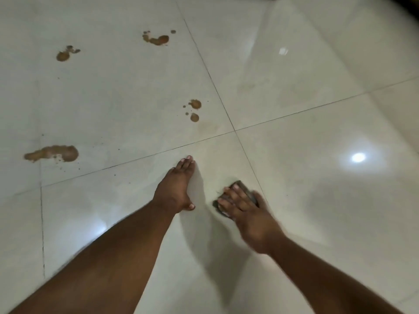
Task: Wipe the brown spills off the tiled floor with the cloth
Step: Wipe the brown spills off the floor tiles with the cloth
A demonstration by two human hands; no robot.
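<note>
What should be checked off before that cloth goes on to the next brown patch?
1. Cloth under the right hand: ok, fingers spread flat on it.
2. Left hand braced on the floor: ok, fingers straight.
3. Nearest spill located: ok, just beyond the tile joint, ahead of the left hand.
4. Spills left: not ok, four patches remain, all on the far left tile.
5. Path to the spill: ok, bare tile.
6. Cloth clean enough: cannot tell, it is blurred.
</note>
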